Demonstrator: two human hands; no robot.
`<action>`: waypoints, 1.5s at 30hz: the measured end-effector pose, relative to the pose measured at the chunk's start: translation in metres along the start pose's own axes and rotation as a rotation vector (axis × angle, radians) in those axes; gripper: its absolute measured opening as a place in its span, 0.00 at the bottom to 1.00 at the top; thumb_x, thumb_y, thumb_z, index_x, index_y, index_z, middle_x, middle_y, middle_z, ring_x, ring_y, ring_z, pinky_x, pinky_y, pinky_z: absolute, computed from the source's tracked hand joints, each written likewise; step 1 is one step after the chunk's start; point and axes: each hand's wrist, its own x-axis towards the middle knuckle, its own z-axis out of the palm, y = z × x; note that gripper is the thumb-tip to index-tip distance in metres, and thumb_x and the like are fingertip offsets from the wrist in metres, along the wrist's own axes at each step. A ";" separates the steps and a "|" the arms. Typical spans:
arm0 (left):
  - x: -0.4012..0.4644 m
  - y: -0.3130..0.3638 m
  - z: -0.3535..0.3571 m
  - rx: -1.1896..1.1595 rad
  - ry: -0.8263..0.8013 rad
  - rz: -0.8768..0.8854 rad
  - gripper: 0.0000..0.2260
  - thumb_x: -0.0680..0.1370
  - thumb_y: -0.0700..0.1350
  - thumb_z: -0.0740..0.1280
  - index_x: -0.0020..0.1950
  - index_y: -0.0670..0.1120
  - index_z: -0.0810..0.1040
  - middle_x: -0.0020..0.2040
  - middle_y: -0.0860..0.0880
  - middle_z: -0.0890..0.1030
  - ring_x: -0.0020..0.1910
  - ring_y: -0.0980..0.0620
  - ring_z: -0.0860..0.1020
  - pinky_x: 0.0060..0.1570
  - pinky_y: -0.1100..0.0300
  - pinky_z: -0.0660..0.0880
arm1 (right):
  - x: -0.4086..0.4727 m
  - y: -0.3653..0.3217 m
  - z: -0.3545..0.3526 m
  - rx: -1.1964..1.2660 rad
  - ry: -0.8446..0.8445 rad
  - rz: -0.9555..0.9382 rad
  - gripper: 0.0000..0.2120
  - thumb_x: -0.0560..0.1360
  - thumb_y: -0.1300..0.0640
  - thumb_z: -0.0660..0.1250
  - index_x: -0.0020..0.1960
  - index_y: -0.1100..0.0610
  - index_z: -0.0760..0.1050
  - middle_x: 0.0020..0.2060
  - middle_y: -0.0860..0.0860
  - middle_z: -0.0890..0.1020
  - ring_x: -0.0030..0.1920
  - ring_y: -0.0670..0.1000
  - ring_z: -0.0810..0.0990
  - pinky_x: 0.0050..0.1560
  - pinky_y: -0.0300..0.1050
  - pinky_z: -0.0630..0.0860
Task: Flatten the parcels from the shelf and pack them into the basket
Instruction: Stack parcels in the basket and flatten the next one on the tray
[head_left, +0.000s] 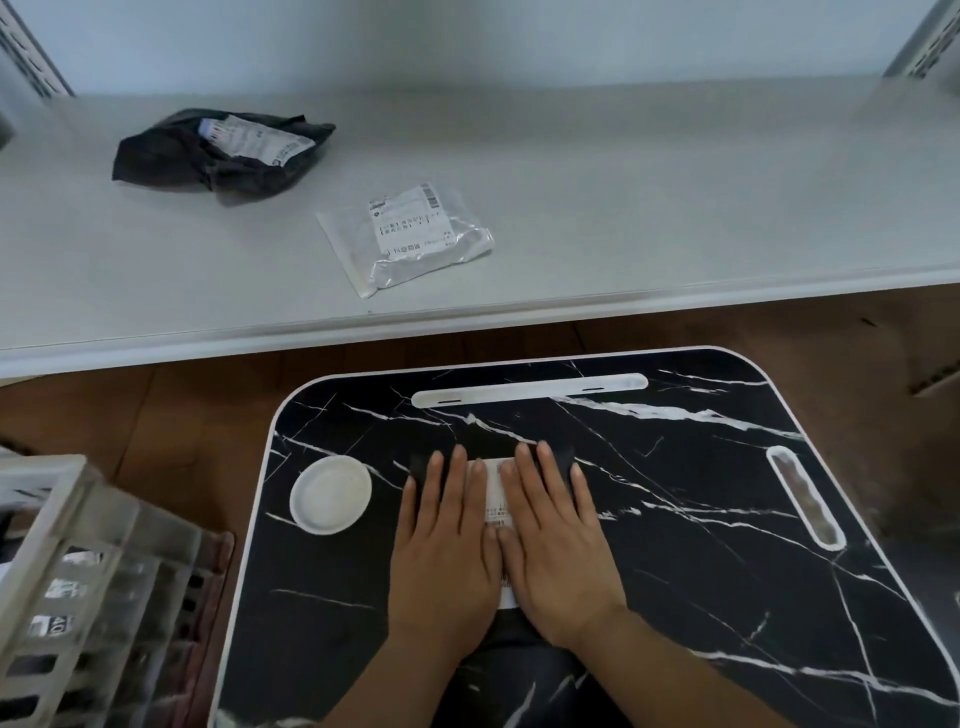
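Observation:
A black parcel with a white label (497, 493) lies on the black marble-patterned table (701, 519). My left hand (447, 540) and my right hand (558, 540) lie flat on it side by side, palms down, fingers spread, covering most of it. On the grey shelf (623, 208) behind the table rest a crumpled black parcel (218, 150) at the left and a clear-white parcel with a label (408, 236) nearer the middle. The grey slatted basket (88, 582) stands at the lower left, beside the table.
A white round dish (331, 494) is set in the table's left side. A white slot (530, 388) runs along the table's far edge and an oval slot (804, 496) along its right. Brown floor (171, 415) shows between shelf and table.

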 end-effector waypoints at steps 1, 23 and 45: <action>0.000 -0.001 0.003 -0.010 0.009 -0.001 0.27 0.80 0.52 0.51 0.77 0.43 0.58 0.78 0.43 0.57 0.77 0.45 0.54 0.70 0.45 0.56 | 0.000 0.000 0.001 0.004 0.004 -0.002 0.27 0.83 0.46 0.44 0.78 0.57 0.52 0.78 0.53 0.53 0.78 0.54 0.48 0.73 0.56 0.50; 0.001 0.000 0.004 0.004 -0.028 -0.021 0.26 0.79 0.53 0.50 0.76 0.48 0.61 0.77 0.44 0.60 0.75 0.39 0.58 0.69 0.45 0.56 | -0.004 0.015 0.001 0.050 -0.084 0.059 0.28 0.81 0.36 0.42 0.78 0.45 0.52 0.78 0.51 0.54 0.78 0.51 0.47 0.73 0.62 0.46; -0.004 -0.015 0.000 0.073 -0.075 0.028 0.28 0.79 0.59 0.52 0.77 0.47 0.60 0.77 0.46 0.59 0.76 0.43 0.59 0.70 0.45 0.55 | -0.010 0.028 -0.009 -0.047 -0.164 0.064 0.42 0.75 0.26 0.43 0.76 0.54 0.62 0.77 0.50 0.59 0.77 0.51 0.52 0.70 0.66 0.48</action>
